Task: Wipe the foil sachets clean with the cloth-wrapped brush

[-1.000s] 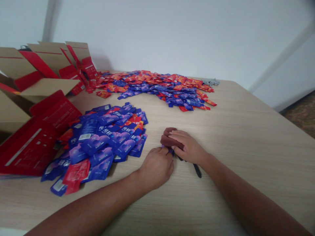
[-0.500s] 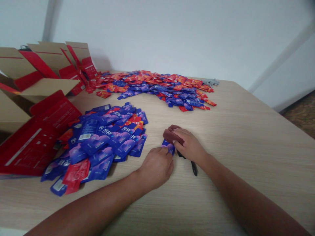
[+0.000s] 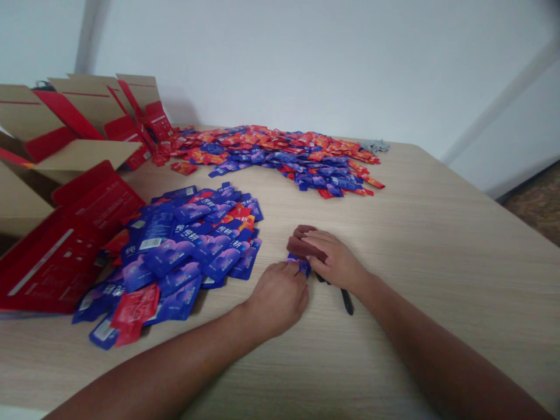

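Observation:
On the wooden table, a blue-and-purple sachet [image 3: 303,266] lies partly covered between my two hands. My left hand [image 3: 282,297] has its fingers curled down on the near end of this sachet. In my right hand [image 3: 335,256] is a soft-looking red-brown block [image 3: 304,245], gripped from above and pressed over the sachet's far end. Beneath my right wrist a thin black object with a handle-like end [image 3: 347,302] sticks out; its other part is hidden. Left of my hands spreads a loose heap of blue sachets [image 3: 188,239], with a few red and orange ones among them.
Open red cardboard boxes [image 3: 52,262] with tan insides crowd the left side. A long pile of red, orange and blue sachets [image 3: 280,151] runs along the back by the white wall [image 3: 306,64]. Some grey crumpled material [image 3: 374,146] sits at that pile's right end.
My right hand has shifted slightly left with the red-brown block, covering more of the sachet. The black object's end has moved a little to the right. My left hand has stayed put.

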